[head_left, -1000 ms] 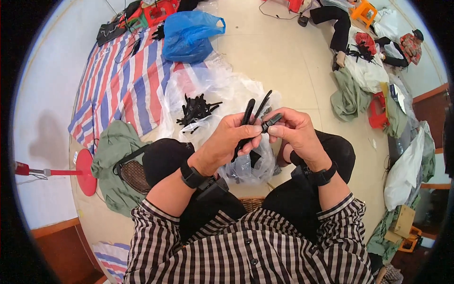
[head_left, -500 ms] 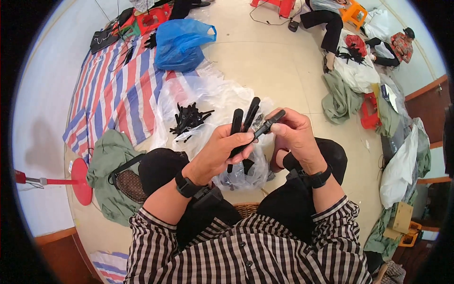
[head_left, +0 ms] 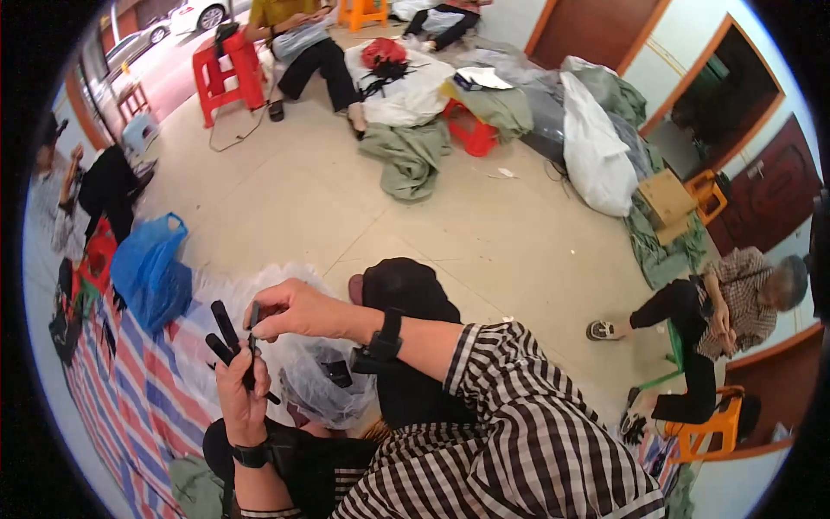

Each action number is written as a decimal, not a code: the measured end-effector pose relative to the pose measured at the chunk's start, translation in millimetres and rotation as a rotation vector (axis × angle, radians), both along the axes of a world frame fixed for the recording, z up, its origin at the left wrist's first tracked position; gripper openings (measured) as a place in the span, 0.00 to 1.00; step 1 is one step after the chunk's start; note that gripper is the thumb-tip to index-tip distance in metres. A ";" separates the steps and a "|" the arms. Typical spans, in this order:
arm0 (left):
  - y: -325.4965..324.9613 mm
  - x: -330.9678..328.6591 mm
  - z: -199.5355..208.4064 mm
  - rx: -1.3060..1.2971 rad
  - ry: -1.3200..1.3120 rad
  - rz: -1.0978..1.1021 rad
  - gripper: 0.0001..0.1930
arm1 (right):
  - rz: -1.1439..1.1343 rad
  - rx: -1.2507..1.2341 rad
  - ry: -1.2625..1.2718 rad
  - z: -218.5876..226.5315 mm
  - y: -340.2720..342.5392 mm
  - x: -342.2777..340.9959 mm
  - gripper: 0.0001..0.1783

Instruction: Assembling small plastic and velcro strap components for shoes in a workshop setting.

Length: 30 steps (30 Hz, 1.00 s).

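My left hand (head_left: pixel 241 398) is closed around several slim black hair clips (head_left: pixel 226 325), which fan out above and below its fingers. Just above it, my right hand (head_left: pixel 298 310) pinches the upper end of another black hair clip (head_left: pixel 252 342), whose lower part runs into my left fingers. Fine detail on the clips is too small to make out. Below my right forearm lies a clear plastic bag (head_left: pixel 316 402) with dark pieces (head_left: pixel 337 373) in it, between my knees.
A striped sheet (head_left: pixel 138 406) and a blue bag (head_left: pixel 151 272) lie to the left. Several people sit around the room, one on an orange stool (head_left: pixel 711 428) at right. Green cloth (head_left: pixel 406 156), white sacks (head_left: pixel 596 143) and a red stool (head_left: pixel 226 73) stand farther off.
The view has swung to the right, so my hands now appear at lower left. Both hands still hold the black clips, and the right hand still pinches one end.
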State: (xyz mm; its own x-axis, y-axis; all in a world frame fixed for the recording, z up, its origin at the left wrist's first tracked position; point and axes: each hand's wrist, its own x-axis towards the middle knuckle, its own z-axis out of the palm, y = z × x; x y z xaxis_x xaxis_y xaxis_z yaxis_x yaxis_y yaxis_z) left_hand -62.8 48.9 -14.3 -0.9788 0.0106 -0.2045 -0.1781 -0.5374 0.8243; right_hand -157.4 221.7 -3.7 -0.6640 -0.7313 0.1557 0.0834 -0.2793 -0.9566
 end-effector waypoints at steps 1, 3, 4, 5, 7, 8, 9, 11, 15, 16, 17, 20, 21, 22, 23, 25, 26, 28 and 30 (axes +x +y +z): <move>3.4 -0.9 -3.8 -0.017 0.019 0.005 0.08 | 0.005 -0.005 -0.004 1.1 1.5 1.1 0.07; 8.9 -2.7 -10.4 -0.011 0.043 -0.008 0.09 | -0.010 -0.021 -0.005 1.1 4.5 2.6 0.07; 12.1 -2.6 -10.7 -0.009 0.050 -0.015 0.09 | -0.009 -0.038 -0.017 0.4 5.9 2.0 0.06; 15.1 -2.0 -8.5 -0.016 0.045 0.017 0.09 | -0.014 -0.032 0.028 0.3 6.8 0.9 0.06; 9.4 0.3 -15.3 -0.013 0.018 0.027 0.09 | -0.004 -0.044 0.041 -1.6 1.4 0.2 0.06; 8.7 1.1 -17.2 -0.014 0.025 0.020 0.09 | 0.016 -0.054 0.049 -2.4 0.6 -0.5 0.06; 9.1 3.3 -16.9 -0.026 0.017 0.038 0.09 | 0.013 -0.053 0.052 -1.6 -0.6 1.5 0.06; 12.3 3.2 -13.3 -0.053 0.033 0.040 0.08 | 0.020 -0.081 -0.003 0.5 -3.5 4.5 0.06; 10.5 -6.2 -12.8 -0.039 0.104 0.044 0.08 | -0.010 -0.073 0.045 -3.5 -6.2 0.6 0.07; 10.0 -7.6 -14.0 -0.033 0.107 0.031 0.09 | 0.003 -0.059 0.006 -4.4 -4.9 0.7 0.09; 10.0 -9.0 -15.0 -0.027 0.110 0.019 0.09 | 0.015 -0.044 -0.033 -5.3 -3.8 0.6 0.11; 15.9 -12.2 -19.1 -0.014 0.086 0.065 0.11 | 0.021 -0.091 -0.052 -8.8 -5.3 -0.2 0.11; 16.3 -12.4 -18.3 -0.003 0.069 0.070 0.12 | 0.040 -0.100 -0.055 -8.9 -5.4 0.1 0.11; 17.4 -12.6 -15.9 -0.002 0.067 0.072 0.12 | 0.042 -0.098 -0.058 -8.9 -5.7 0.0 0.11; 20.4 -13.0 -11.8 0.009 0.074 0.078 0.11 | 0.040 -0.109 -0.068 -8.9 -5.7 -0.9 0.10; 24.2 -10.5 -6.2 0.015 0.071 0.100 0.11 | 0.053 -0.122 -0.088 -8.5 -8.0 0.0 0.10; 25.8 -10.0 -4.3 -0.022 0.059 0.117 0.08 | 0.057 -0.125 -0.078 -8.1 -7.7 -0.3 0.10; 29.3 -11.5 -1.6 -0.050 0.045 0.155 0.06 | 0.077 -0.130 -0.060 -7.6 -9.3 -0.7 0.10; 28.2 -9.7 0.4 -0.072 0.037 0.114 0.05 | -0.037 -0.124 -0.016 -8.0 -9.0 0.8 0.10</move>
State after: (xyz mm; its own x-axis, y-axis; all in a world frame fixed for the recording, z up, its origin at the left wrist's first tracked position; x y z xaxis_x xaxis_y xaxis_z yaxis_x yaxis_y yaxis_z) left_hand -72.4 77.1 -13.9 -0.9797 -0.1143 -0.1649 -0.0885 -0.4914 0.8664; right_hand -156.7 212.7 -11.8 -0.6931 -0.6823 0.2326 0.0858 -0.3985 -0.9132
